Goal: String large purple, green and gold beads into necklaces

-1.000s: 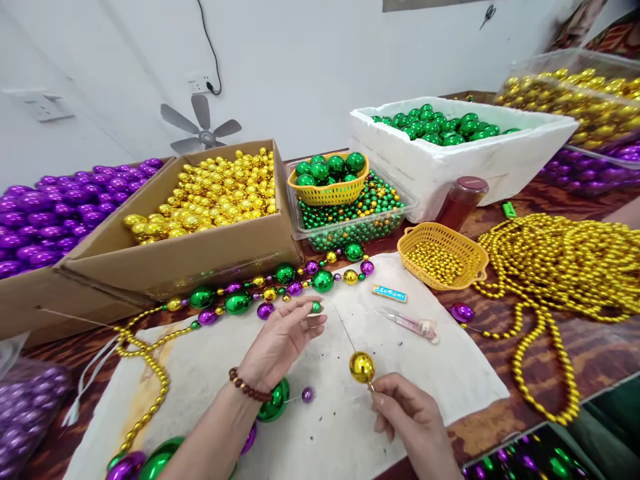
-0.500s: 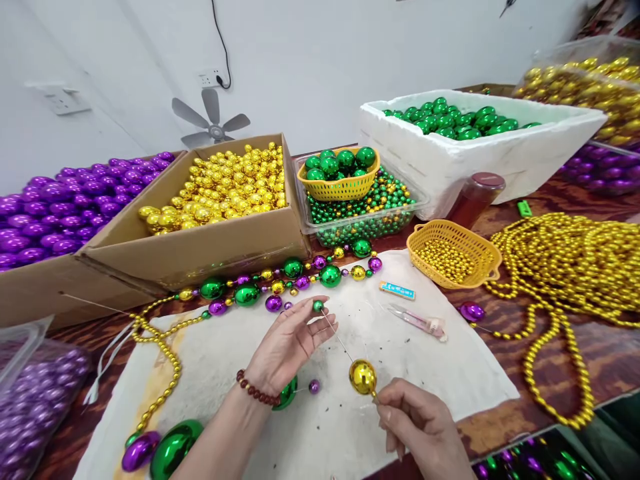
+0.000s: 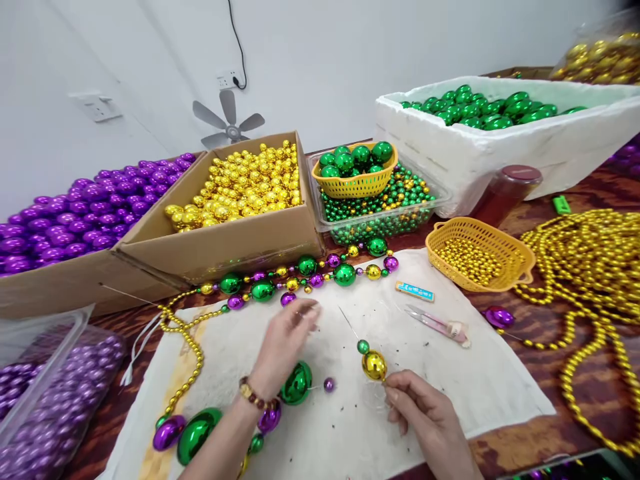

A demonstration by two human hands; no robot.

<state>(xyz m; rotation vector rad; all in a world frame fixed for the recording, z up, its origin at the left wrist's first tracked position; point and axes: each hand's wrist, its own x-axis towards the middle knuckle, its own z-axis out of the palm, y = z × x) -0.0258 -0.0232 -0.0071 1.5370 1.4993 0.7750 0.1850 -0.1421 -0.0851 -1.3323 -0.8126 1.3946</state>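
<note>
- Surface: a white cloth (image 3: 425,400) covers part of a wooden table (image 3: 493,440). A pale wall (image 3: 320,53) stands behind.
- Rear edge: a cardboard box (image 3: 220,253) of gold beads and a white foam box (image 3: 425,150) of green beads. A bead strand (image 3: 345,274) lies in front of the cardboard box.
- Right side: a yellow basket (image 3: 517,263) stands at the cloth's edge.
- Open room: bare cloth lies between the wire (image 3: 349,323) and the pink tool (image 3: 437,325).
- Right hand (image 3: 423,413): fingertips pinch the wire just below the gold bead (image 3: 375,365), above the cloth.
- Left hand (image 3: 283,343): fingers loosely curled, blurred; cannot tell whether they hold anything.
- Change: the small green bead (image 3: 363,347), earlier in the left fingers, now sits on the wire beside the gold bead; the left hand has moved clear.
</note>
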